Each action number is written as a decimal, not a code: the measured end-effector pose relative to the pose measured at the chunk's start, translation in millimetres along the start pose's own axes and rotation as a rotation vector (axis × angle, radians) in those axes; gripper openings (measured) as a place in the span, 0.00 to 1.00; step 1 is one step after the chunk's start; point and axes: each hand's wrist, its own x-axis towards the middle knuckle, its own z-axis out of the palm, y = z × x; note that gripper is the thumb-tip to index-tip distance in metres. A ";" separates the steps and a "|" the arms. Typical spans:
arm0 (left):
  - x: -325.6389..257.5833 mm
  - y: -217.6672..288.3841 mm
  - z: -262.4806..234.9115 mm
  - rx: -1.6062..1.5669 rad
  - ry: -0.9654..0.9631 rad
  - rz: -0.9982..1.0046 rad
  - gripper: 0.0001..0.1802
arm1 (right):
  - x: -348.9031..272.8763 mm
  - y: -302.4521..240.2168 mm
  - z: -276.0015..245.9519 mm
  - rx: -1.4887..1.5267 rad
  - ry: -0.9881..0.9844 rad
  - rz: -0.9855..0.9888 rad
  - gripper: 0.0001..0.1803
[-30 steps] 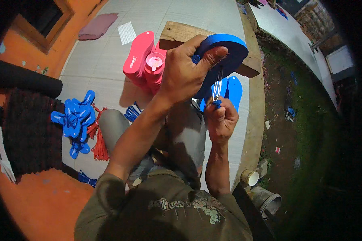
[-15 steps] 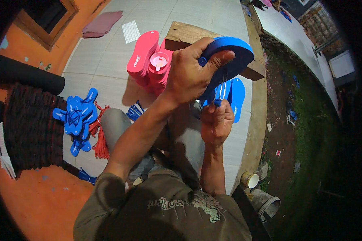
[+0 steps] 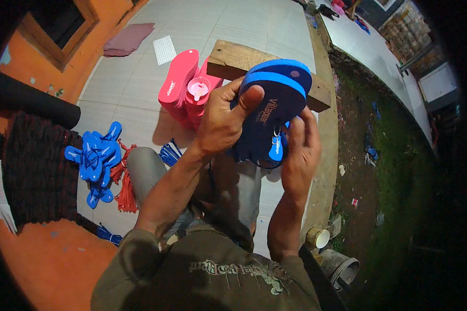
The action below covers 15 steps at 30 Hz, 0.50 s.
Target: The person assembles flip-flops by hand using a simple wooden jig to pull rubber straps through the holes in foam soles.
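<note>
My left hand [image 3: 224, 116] grips a pair of blue flip-flop soles [image 3: 275, 101] held together and raised in front of me, thumb across the dark-shaded face. At the soles' right edge, my right hand [image 3: 302, 153] has its fingers bent against them, partly hidden behind. A thin bright metal loop [image 3: 276, 129] shows beside these fingers; what it belongs to is unclear. Below the soles hangs a dark thin strap loop [image 3: 269, 166]. Between the soles and my right hand, part of another blue sole [image 3: 278, 149] with pale print is visible.
A wooden beam [image 3: 244, 59] lies behind the soles. Stacked pink soles [image 3: 179, 85] carry a small pink cup [image 3: 198, 89]. On the left are blue flip-flops [image 3: 94, 155], red straps [image 3: 125, 194] and a dark stack [image 3: 39, 166]. Blue straps [image 3: 170, 152] lie by my knee.
The soles have turned so their broad face shows more and have come slightly lower. My right hand has moved up from below, where it pulled at a metal loop, to their right edge.
</note>
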 end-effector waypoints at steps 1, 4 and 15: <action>-2.6 1.0 3.2 0.023 0.000 0.014 0.26 | 2.9 3.1 -1.0 -0.008 -0.026 0.020 0.13; 0.3 -4.9 2.6 -0.085 -0.018 -0.070 0.25 | 3.2 2.3 8.2 0.024 -0.072 0.113 0.12; -124.0 -24.9 21.1 0.085 0.010 0.324 0.22 | -103.0 -18.6 -44.1 -0.165 -0.230 0.117 0.11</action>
